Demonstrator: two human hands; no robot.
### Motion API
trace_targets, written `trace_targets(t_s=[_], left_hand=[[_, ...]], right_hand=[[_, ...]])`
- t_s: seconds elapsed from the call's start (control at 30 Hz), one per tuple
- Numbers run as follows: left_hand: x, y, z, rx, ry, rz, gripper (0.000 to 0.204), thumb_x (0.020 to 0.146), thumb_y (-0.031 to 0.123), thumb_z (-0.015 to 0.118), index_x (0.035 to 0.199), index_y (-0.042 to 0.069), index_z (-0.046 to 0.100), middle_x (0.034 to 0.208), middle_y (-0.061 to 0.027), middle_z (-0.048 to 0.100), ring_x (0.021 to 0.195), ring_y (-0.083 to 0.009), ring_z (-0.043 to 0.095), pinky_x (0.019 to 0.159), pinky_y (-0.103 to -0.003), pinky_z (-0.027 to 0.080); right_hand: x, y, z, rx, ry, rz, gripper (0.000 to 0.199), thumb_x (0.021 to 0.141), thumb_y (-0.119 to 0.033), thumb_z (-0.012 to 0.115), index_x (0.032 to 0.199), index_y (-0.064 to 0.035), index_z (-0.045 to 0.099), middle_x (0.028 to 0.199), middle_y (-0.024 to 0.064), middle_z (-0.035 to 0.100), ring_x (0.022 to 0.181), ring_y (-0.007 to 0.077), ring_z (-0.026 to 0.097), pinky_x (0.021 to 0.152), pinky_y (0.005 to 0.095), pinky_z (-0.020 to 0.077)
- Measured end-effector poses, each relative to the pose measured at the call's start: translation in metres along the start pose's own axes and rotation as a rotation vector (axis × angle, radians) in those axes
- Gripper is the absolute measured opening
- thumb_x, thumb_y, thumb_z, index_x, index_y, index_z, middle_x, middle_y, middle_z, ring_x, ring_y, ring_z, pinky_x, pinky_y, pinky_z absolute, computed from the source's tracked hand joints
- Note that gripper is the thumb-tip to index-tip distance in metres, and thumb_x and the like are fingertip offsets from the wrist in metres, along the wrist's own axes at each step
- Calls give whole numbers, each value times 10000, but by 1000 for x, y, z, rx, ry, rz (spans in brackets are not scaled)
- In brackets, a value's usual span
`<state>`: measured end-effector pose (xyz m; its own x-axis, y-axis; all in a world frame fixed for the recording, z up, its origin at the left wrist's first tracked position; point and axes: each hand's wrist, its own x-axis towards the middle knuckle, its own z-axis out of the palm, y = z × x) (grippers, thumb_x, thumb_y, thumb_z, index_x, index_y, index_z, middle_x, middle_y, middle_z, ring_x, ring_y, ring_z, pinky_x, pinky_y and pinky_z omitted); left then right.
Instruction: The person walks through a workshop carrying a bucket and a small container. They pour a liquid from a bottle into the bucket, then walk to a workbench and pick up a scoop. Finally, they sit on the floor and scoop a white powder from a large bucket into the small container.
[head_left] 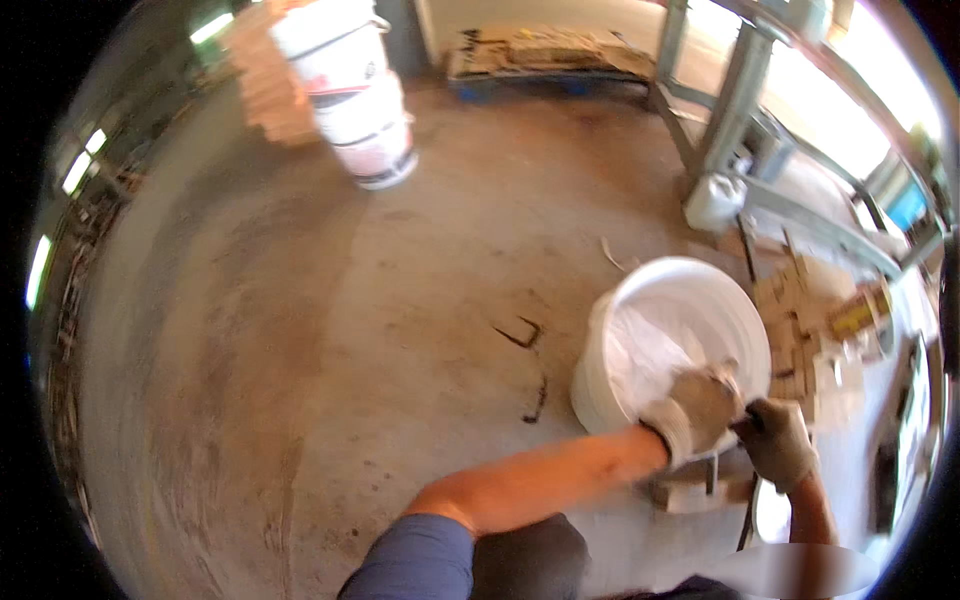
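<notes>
A white plastic bucket (597, 375) stands upright on the floor, with pale, crumpled-looking white material (645, 350) inside; I cannot tell if it is a liner or a filling. My left hand (705, 405), in a beige work glove, reaches over the bucket's near right rim. Its fingers look curled, and whatever they grip is blurred. Just beside it at that rim is my right hand (783, 445), also gloved, closed round a small dark thing (745, 425) whose kind does not show.
Flattened tan cartons (795, 350) lie right of the bucket. A metal frame (728, 100) stands at the back right, a white jug (715, 200) at its foot. Stacked white buckets (365, 130) are at the far left; a loaded pallet (550, 55) lies behind. Two dark bent pieces (525, 333) are on the concrete floor.
</notes>
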<state>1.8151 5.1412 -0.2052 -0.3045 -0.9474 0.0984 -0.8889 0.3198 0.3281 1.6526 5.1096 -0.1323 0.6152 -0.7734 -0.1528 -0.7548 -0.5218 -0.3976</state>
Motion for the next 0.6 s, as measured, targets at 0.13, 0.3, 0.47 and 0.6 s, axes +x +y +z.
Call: trace_targets(t_s=[0.13, 0.3, 0.47, 0.6], left_hand=[[-26, -61, -37, -438, 37, 30, 705, 783, 202, 781, 1419, 20, 539, 1341, -221, 615, 1083, -323, 692, 895, -384, 590], [-22, -88, -42, -697, 117, 107, 688, 748, 80, 802, 1399, 25, 589, 1317, -225, 656, 1048, -267, 703, 940, -362, 575], [2, -67, -47, -423, -38, 145, 617, 798, 121, 788, 1391, 97, 619, 1293, -148, 678, 1147, -318, 676, 1021, -395, 539], [17, -53, -57, -308, -192, 20, 357, 871, 146, 749, 1224, 96, 733, 1217, -148, 700, 1092, -326, 686, 995, -394, 546]], right_hand=[[15, -16, 0, -99, 17, -182, 212, 933, -228, 683, 837, -38, 677, 727, 204, 660, 708, 403, 683, 654, 457, 544], [18, 2, -8, -12, -23, -90, 168, 901, -200, 718, 883, -33, 704, 755, 200, 697, 739, 365, 720, 695, 420, 569], [30, 8, -21, -96, 3, -254, 143, 897, -178, 713, 917, -37, 722, 794, 195, 715, 769, 366, 726, 720, 431, 575], [36, 22, -24, -48, 20, -240, 108, 866, -128, 725, 900, -29, 700, 777, 191, 694, 775, 371, 708, 717, 431, 558]])
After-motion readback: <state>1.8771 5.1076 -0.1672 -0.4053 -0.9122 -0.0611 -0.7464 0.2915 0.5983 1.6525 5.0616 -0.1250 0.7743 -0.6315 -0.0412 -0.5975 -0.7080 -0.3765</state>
